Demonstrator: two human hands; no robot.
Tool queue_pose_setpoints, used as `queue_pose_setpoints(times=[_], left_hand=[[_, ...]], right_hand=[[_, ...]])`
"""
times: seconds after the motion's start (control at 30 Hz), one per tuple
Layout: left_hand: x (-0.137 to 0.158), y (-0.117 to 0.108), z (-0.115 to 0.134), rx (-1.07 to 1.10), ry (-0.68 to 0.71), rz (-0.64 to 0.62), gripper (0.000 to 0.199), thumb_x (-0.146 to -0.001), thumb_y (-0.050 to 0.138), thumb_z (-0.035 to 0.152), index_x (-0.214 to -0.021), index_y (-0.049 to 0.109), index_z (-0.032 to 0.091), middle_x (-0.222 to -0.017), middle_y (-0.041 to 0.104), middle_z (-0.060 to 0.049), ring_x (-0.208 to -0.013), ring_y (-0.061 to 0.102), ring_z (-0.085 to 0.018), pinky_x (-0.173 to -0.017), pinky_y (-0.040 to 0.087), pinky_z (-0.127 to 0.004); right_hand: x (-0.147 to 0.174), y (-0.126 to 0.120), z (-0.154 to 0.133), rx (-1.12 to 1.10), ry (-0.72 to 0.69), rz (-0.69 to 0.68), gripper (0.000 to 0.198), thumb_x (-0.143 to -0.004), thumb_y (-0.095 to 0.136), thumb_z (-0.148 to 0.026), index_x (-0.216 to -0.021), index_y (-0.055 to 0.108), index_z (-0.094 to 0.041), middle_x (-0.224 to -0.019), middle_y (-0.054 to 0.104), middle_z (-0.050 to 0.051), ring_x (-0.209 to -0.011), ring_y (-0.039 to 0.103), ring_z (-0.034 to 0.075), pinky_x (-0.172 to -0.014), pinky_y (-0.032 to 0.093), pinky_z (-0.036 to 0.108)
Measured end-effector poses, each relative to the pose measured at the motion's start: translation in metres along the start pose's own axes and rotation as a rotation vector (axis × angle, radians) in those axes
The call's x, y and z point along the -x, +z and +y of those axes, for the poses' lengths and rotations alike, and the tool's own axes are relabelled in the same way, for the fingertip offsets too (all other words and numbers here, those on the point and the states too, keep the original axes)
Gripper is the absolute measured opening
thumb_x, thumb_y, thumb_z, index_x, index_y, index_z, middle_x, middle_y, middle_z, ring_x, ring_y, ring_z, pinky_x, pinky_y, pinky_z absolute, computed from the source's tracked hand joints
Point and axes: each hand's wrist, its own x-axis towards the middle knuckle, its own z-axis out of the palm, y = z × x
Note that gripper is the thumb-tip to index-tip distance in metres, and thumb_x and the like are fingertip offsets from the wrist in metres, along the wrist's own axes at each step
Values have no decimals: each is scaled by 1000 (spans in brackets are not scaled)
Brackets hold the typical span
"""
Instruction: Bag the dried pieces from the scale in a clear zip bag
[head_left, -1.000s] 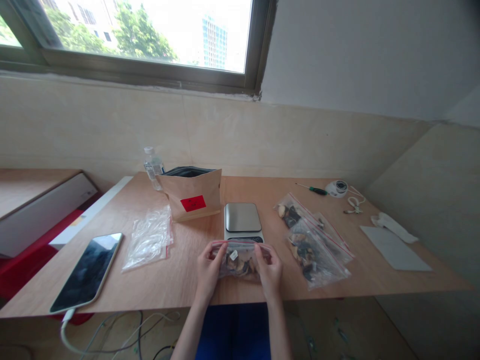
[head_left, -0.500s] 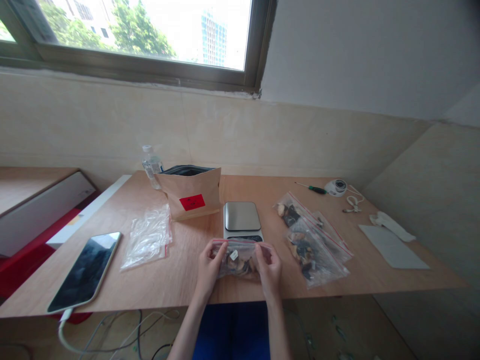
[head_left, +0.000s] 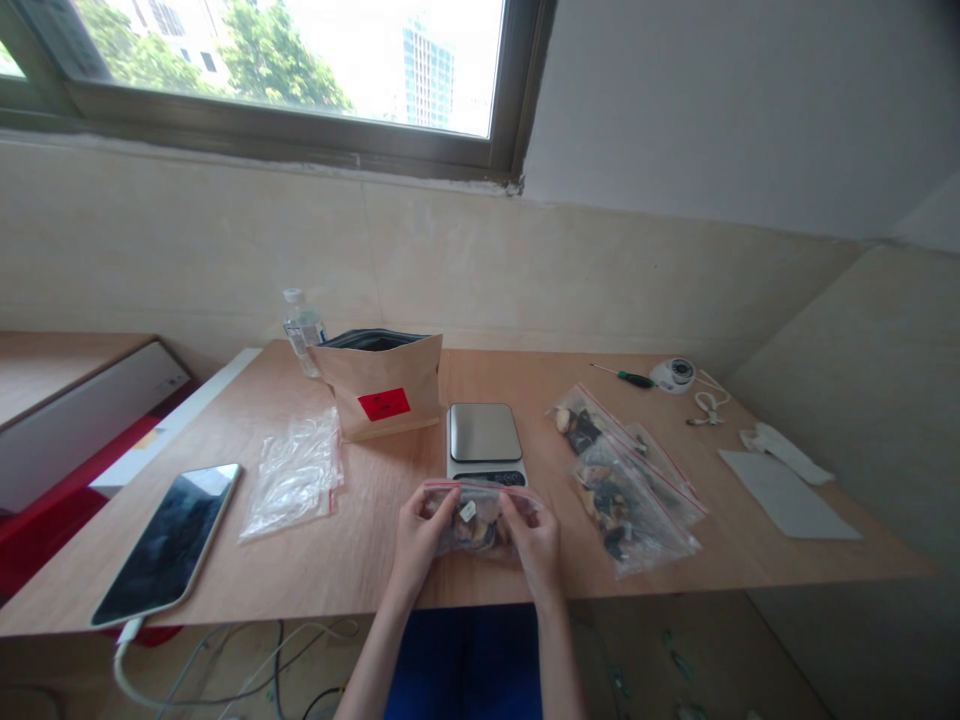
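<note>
A clear zip bag (head_left: 480, 532) with brownish pieces and a small white packet inside is held between my two hands, close to the table's front edge. My left hand (head_left: 424, 530) pinches its red-striped top edge at the left. On the same edge, my right hand (head_left: 534, 530) grips the right part, thumb on the near side. Just beyond the bag sits a small digital scale (head_left: 485, 434) with a bare steel plate. To the right lie filled zip bags (head_left: 611, 500) with dark and tan pieces, overlapping each other.
Left of the scale stands an open kraft pouch (head_left: 390, 385) with a red label, a water bottle (head_left: 300, 325) behind it. Flat plastic bags (head_left: 294, 480) and a charging phone (head_left: 172, 540) lie further left. A screwdriver (head_left: 634, 379), white camera (head_left: 675, 375) and white sheet (head_left: 787, 495) are right.
My right thumb has slid left along the bag's top edge, nearer the left hand. Both hands still hold the bag in about the same place.
</note>
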Motion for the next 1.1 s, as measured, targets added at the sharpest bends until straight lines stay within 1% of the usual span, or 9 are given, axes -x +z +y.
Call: queue_pose_setpoints(times=[0.23, 0.37, 0.77, 0.97, 1.1], left_hand=[[2, 0, 1, -11, 16, -18, 25, -76, 68, 38, -87, 70, 16, -82, 72, -4, -77, 67, -18, -68, 51, -23], [4, -1, 1, -11, 22, -25, 24, -77, 68, 38, -87, 70, 16, -83, 72, -4, -77, 67, -17, -67, 51, -22], [2, 0, 0, 5, 9, 16, 25, -76, 68, 38, -87, 70, 16, -80, 73, -5, -76, 68, -18, -68, 52, -23], [2, 0, -1, 8, 8, 29, 25, -76, 68, 38, -88, 69, 16, -82, 74, -5, -78, 68, -18, -71, 52, -24], [2, 0, -3, 0, 11, 32, 25, -77, 67, 38, -88, 70, 16, -82, 74, -5, -78, 68, -18, -71, 52, -24]], right_hand=[[1, 2, 0, 19, 23, 46, 28, -72, 70, -43, -81, 67, -17, -72, 70, 4, -68, 65, 18, -63, 53, 28], [1, 2, -2, 30, 15, 55, 27, -73, 69, -43, -81, 67, -17, -73, 70, 4, -69, 65, 18, -64, 53, 27], [-1, 0, 5, 7, 25, -13, 25, -74, 69, -41, -83, 68, -17, -79, 71, 5, -74, 67, 19, -69, 53, 30], [-1, 0, 4, 14, 10, -36, 25, -75, 69, -40, -87, 70, -18, -83, 72, 6, -76, 67, 20, -71, 53, 30], [-1, 0, 4, 48, 17, -36, 26, -76, 68, -42, -84, 70, -17, -79, 72, 6, -73, 66, 19, -68, 52, 29]])
